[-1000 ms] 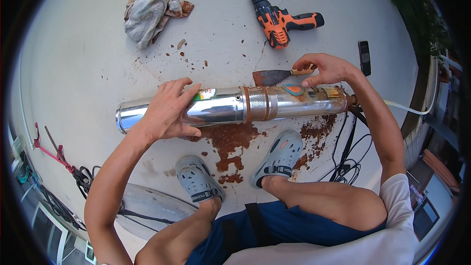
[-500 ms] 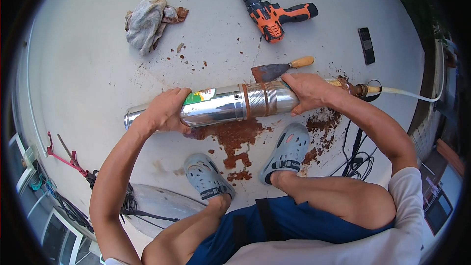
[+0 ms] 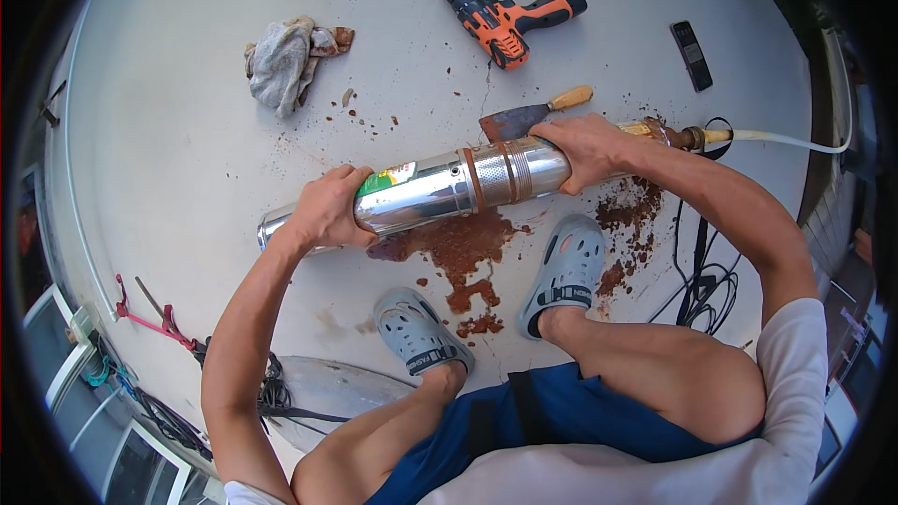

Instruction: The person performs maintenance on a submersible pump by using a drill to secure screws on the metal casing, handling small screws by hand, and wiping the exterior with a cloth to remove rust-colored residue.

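A shiny steel submersible pump point(image 3: 421, 192) lies crosswise in front of my feet, its left end slightly nearer me. My left hand point(image 3: 330, 210) is wrapped over its left part, beside a green and white label. My right hand point(image 3: 585, 151) grips it right of the perforated intake band point(image 3: 493, 176), which has rusty rings on both sides. At the pump's right end, a rusty fitting point(image 3: 690, 138) joins a white hose point(image 3: 786, 137). Just beyond the pump, near my right hand, lies a putty knife point(image 3: 538, 115) with a wooden handle and a rust-smeared blade.
An orange and black cordless drill point(image 3: 505, 23) lies far off, with a dirty rag point(image 3: 285, 65) to its left and a black handset-like device point(image 3: 690, 56) to its right. Wet rust point(image 3: 458, 252) stains the floor between my clogs point(image 3: 421, 329). Black cable point(image 3: 706, 295) coils at right.
The whole view has turned slightly, so the floor items on the right sit higher in the picture. Both hands keep their hold on the pump.
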`<state>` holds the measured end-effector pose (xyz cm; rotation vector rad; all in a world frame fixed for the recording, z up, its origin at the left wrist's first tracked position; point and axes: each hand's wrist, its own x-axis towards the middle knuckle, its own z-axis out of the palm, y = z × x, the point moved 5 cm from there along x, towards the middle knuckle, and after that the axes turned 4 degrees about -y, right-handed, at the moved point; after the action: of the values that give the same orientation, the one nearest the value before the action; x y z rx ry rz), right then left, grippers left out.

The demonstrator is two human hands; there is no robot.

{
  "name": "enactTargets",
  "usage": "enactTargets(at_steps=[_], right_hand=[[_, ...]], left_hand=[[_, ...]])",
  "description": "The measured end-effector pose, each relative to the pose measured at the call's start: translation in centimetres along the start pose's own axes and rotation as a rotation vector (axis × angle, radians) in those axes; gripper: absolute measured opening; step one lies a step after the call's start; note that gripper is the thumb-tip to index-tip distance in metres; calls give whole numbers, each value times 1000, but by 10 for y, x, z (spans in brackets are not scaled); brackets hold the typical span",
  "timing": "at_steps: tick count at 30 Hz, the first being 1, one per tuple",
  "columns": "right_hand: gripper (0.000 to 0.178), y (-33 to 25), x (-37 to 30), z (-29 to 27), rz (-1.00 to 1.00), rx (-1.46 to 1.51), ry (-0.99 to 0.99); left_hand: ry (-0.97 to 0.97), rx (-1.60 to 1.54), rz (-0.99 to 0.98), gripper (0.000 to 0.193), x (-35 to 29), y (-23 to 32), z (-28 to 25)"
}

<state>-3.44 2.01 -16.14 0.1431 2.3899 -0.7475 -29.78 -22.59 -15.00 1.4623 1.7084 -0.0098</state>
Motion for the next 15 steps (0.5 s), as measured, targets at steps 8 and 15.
enactTargets(at_steps=[8, 15], right_hand=[[82, -5, -16, 3, 37, 0, 55], [84, -13, -12, 1, 22, -36, 62]], left_hand=[[368, -330, -821, 94, -116, -150, -4], [126, -1385, -982, 106, -125, -133, 49]])
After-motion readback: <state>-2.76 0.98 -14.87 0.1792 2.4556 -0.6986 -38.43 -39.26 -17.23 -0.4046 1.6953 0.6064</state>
